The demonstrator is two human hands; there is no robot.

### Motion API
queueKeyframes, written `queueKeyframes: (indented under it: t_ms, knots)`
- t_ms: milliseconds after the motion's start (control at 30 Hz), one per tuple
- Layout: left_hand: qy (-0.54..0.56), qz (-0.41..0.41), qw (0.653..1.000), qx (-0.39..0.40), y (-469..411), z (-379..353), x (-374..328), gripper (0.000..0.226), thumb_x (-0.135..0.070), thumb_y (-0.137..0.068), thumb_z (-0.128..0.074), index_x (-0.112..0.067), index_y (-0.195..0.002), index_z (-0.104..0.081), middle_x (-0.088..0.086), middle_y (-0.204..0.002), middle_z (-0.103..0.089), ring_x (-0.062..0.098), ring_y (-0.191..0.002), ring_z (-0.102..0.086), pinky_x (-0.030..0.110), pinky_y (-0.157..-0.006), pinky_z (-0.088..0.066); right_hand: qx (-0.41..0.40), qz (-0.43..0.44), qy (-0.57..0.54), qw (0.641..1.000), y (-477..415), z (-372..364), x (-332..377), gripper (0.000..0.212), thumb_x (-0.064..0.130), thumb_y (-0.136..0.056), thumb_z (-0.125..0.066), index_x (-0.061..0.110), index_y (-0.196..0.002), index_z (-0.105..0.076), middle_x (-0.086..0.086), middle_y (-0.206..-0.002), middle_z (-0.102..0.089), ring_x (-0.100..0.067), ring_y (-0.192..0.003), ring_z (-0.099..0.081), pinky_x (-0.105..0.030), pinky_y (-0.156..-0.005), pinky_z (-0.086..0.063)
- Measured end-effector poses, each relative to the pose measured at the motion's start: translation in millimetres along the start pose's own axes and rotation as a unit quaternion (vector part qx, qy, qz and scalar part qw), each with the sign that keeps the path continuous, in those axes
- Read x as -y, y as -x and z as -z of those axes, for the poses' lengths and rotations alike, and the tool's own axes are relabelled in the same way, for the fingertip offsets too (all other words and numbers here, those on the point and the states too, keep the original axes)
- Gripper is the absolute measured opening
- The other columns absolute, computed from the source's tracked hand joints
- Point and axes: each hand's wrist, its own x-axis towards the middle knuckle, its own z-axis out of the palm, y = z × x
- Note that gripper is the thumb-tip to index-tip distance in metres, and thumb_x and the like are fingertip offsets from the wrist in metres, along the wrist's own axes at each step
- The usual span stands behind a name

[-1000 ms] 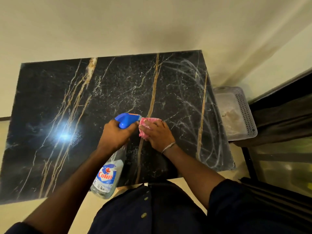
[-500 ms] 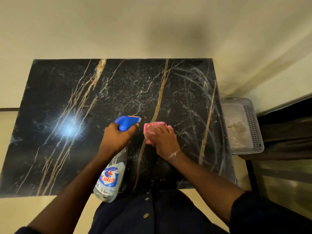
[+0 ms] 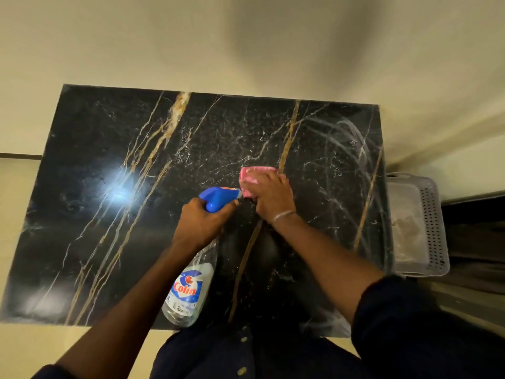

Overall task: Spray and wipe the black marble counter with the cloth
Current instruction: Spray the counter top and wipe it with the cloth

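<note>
The black marble counter (image 3: 114, 214) with gold and white veins fills the middle of the view. My left hand (image 3: 200, 222) grips a clear Colin spray bottle (image 3: 188, 285) by its blue trigger head, nozzle pointing right toward the cloth. My right hand (image 3: 272, 194) presses a folded pink cloth (image 3: 252, 175) flat on the marble near the centre, beside a gold vein. Fine spray droplets speckle the marble behind the cloth. Curved wet wipe streaks show on the right part of the counter.
A grey perforated plastic basket (image 3: 434, 231) stands just off the counter's right edge. A cream wall runs behind the counter. A bright light glare sits on the left half of the marble. My dark shirt is at the bottom.
My right hand has pushed the pink cloth away from me, a little farther up the marble. The left hand with the bottle stays close beside it.
</note>
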Motion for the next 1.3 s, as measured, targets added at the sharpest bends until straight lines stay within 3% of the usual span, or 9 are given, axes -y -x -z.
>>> queueKeyframes:
  t_ms: [233,333,500,567,600,700,833,967,1300]
  knots:
    - [0.017,0.0,1.0,0.016,-18,17,-8,0.022,-0.038,-0.085,-0.075,-0.019,-0.091,-0.067,0.001,-0.065,-0.068,0.004,-0.048,-0.061,0.017,-0.051,-0.051,-0.003,-0.033,0.017,0.999,-130,43,-27,0.058,0.015,-0.083,-0.073,0.039,-0.133,-0.057,0.002,-0.147,-0.048,-0.031,-0.135,-0.043,-0.047,-0.109,-0.039]
    - [0.009,-0.005,1.0,0.017,-16,22,-7,0.027,-0.04,-0.085,-0.075,-0.016,-0.094,-0.068,0.002,-0.068,-0.069,0.006,-0.052,-0.062,0.024,-0.056,-0.053,0.021,-0.015,0.017,0.999,-148,55,-37,0.052,0.013,-0.086,-0.071,0.037,-0.131,-0.061,0.003,-0.15,-0.046,-0.033,-0.136,-0.04,-0.049,-0.111,-0.039]
    - [0.015,-0.024,0.999,0.022,-15,34,-6,0.025,-0.041,-0.086,-0.074,-0.019,-0.098,-0.07,0.003,-0.078,-0.074,0.006,-0.06,-0.065,0.026,-0.059,-0.053,0.053,-0.074,-0.192,0.977,-121,83,-32,0.035,0.019,-0.097,-0.056,0.026,-0.132,-0.062,-0.005,-0.133,-0.062,-0.027,-0.118,-0.058,-0.037,-0.106,-0.044]
    - [0.036,-0.022,0.998,0.036,-15,36,-7,0.026,-0.041,-0.086,-0.074,-0.019,-0.099,-0.07,0.003,-0.08,-0.075,0.006,-0.059,-0.066,0.026,-0.059,-0.053,0.077,-0.145,-0.379,0.911,-93,97,-27,0.037,0.017,-0.1,-0.053,0.024,-0.136,-0.058,-0.004,-0.128,-0.063,-0.02,-0.108,-0.061,-0.034,-0.101,-0.046]
    - [0.048,-0.015,0.998,0.037,-13,36,-9,0.028,-0.041,-0.085,-0.075,-0.018,-0.099,-0.07,0.004,-0.079,-0.075,0.008,-0.056,-0.066,0.029,-0.059,-0.054,0.076,-0.2,-0.497,0.841,-75,97,-25,0.037,0.014,-0.101,-0.051,0.021,-0.137,-0.057,-0.005,-0.124,-0.065,-0.019,-0.102,-0.063,-0.036,-0.098,-0.049]
    - [0.063,0.001,0.997,0.045,-3,35,-16,0.03,-0.042,-0.082,-0.077,-0.015,-0.095,-0.07,0.004,-0.067,-0.071,0.012,-0.049,-0.061,0.031,-0.055,-0.053,0.089,-0.338,-0.758,0.551,-12,74,-14,0.029,0.019,-0.1,-0.047,0.009,-0.118,-0.067,-0.013,-0.097,-0.074,-0.027,-0.08,-0.072,-0.044,-0.081,-0.055]
    - [0.049,-0.023,0.996,0.073,15,29,-23,0.023,-0.035,-0.082,-0.078,-0.014,-0.088,-0.071,0.007,-0.058,-0.064,0.015,-0.047,-0.058,0.03,-0.053,-0.051,0.021,-0.34,-0.858,0.384,53,42,3,0.043,0.027,-0.088,-0.044,0.003,-0.079,-0.079,-0.019,-0.09,-0.075,-0.034,-0.078,-0.073,-0.048,-0.078,-0.053]
    - [0.022,-0.038,0.996,0.08,27,27,-20,0.032,-0.035,-0.082,-0.077,-0.01,-0.1,-0.068,0.009,-0.066,-0.07,0.012,-0.048,-0.061,0.029,-0.053,-0.053,-0.021,-0.289,-0.9,0.325,77,43,18,0.04,0.028,-0.08,-0.047,0.003,-0.08,-0.079,-0.019,-0.092,-0.074,-0.036,-0.079,-0.073,-0.049,-0.064,-0.061]
    - [-0.03,-0.082,0.996,0.012,37,29,-24,0.039,-0.052,-0.079,-0.076,-0.017,-0.094,-0.069,0.0,-0.062,-0.067,0.014,-0.055,-0.064,0.033,-0.062,-0.055,-0.045,-0.274,-0.91,0.309,95,54,27,0.057,0.03,-0.099,-0.034,0.002,-0.077,-0.079,-0.019,-0.088,-0.075,-0.035,-0.075,-0.073,-0.047,-0.064,-0.061]
